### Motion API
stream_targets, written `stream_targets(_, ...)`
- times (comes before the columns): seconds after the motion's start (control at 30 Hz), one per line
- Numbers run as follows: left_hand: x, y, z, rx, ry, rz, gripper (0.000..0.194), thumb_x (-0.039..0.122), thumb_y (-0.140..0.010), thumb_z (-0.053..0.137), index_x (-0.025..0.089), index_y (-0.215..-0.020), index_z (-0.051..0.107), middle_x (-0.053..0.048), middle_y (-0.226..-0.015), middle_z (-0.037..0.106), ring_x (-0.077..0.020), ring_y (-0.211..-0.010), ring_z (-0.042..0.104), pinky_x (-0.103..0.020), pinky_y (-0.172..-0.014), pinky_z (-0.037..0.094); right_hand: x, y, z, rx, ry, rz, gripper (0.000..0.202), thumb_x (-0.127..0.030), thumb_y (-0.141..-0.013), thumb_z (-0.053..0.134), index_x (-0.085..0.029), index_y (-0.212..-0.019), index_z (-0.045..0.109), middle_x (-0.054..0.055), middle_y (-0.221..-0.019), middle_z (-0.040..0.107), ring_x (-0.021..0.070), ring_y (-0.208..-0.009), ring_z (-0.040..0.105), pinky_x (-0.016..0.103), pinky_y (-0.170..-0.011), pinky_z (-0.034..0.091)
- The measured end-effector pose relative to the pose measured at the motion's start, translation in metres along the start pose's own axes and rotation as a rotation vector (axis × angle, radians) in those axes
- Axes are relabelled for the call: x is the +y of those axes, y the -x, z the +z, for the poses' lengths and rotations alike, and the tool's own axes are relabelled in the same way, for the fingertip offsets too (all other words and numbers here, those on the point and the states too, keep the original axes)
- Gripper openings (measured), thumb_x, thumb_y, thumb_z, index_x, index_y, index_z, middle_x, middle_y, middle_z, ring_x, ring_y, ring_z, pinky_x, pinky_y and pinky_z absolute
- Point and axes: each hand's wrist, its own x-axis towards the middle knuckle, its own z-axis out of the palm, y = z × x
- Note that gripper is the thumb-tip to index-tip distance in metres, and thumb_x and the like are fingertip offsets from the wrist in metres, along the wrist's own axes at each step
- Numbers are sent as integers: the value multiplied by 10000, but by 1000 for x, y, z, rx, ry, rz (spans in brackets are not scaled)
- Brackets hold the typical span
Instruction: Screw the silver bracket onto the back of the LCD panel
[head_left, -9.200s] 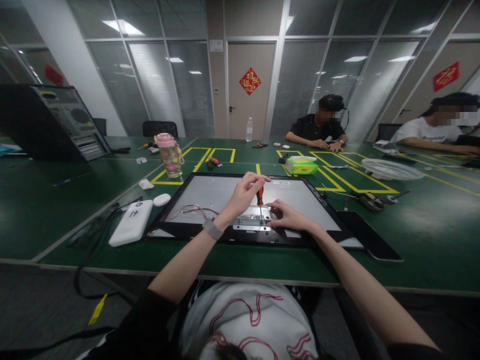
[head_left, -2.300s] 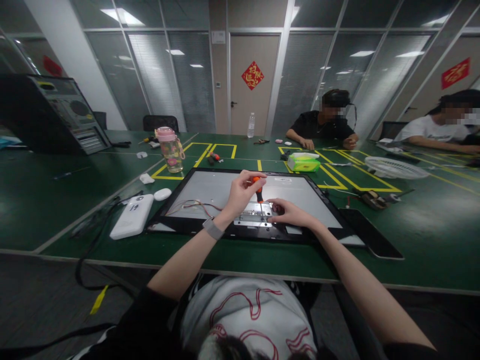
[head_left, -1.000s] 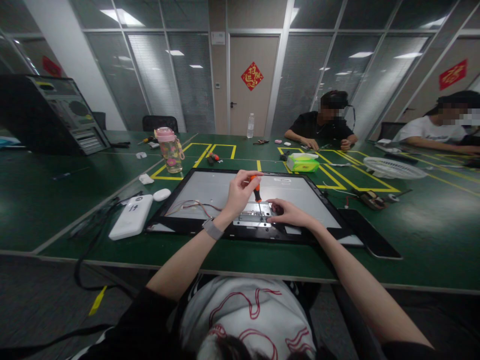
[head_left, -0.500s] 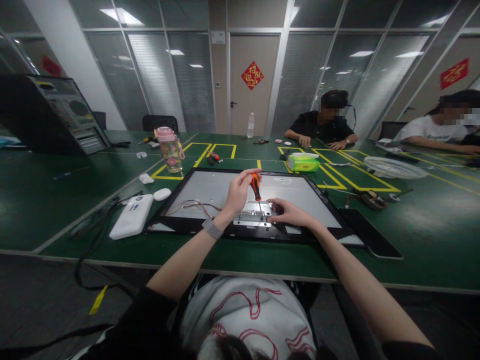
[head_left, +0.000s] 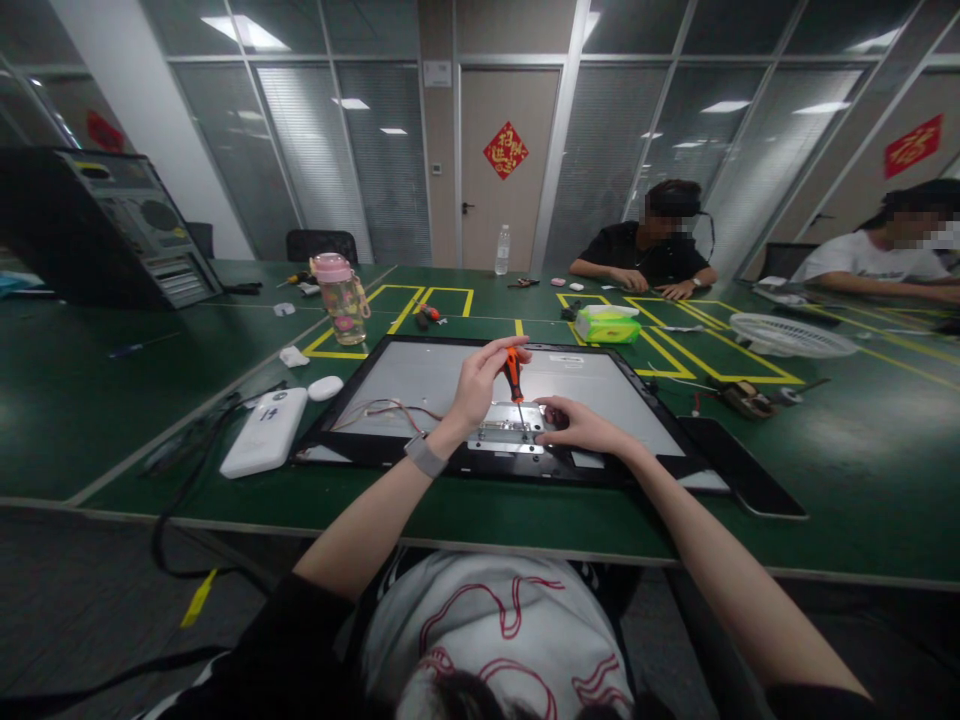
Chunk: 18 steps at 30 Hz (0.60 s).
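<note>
A flat panel with a black frame and grey back [head_left: 600, 385], like the rear of a monitor screen, lies on the table before me. My left hand [head_left: 478, 385] is closed around the top of an orange and black screwdriver [head_left: 514, 375]. Its shaft points down, nearly upright, to a silver metal bracket [head_left: 495, 440] near the panel's front edge. Against the right end of this bracket rests my right hand [head_left: 581, 425], its thumb and fingers spread around a small dark part that I cannot make out. Thin wires [head_left: 397, 406] run across the panel on the left.
Left of the panel lie a white power bank [head_left: 264, 435] and a white oval case [head_left: 325, 388]. A pink-lidded bottle [head_left: 341, 300] stands behind them. To the right are a black phone [head_left: 742, 465] and a green tissue pack [head_left: 607, 325]. Two people sit across the table.
My hands, the screwdriver and the panel stay almost where they were. Across the table, the hand of the person in black has shifted slightly to the right.
</note>
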Motion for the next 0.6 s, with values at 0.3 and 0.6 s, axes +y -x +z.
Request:
stream_targets(0.3,5,5,4,10,-211,79,220,260,-801,654,210,-1010,699,-56,-953,659,-136,-820,606,-266,-740,500,-2,0,0,-1,18,-1,630,-472,-664,742,-162,-1194,599,16,-833,533,179,-767,510,309,-713,434)
stream_targets(0.6,0,1,2,2,-51,12,283,297,-902,477,185,-1063,683,-84,-1025,690,-172,-900,640,-322,-823,497,-1,0,0,4,4,8,688,-473,-663,742,-135,-1238,572,28,-861,551,178,-767,526,301,-701,444)
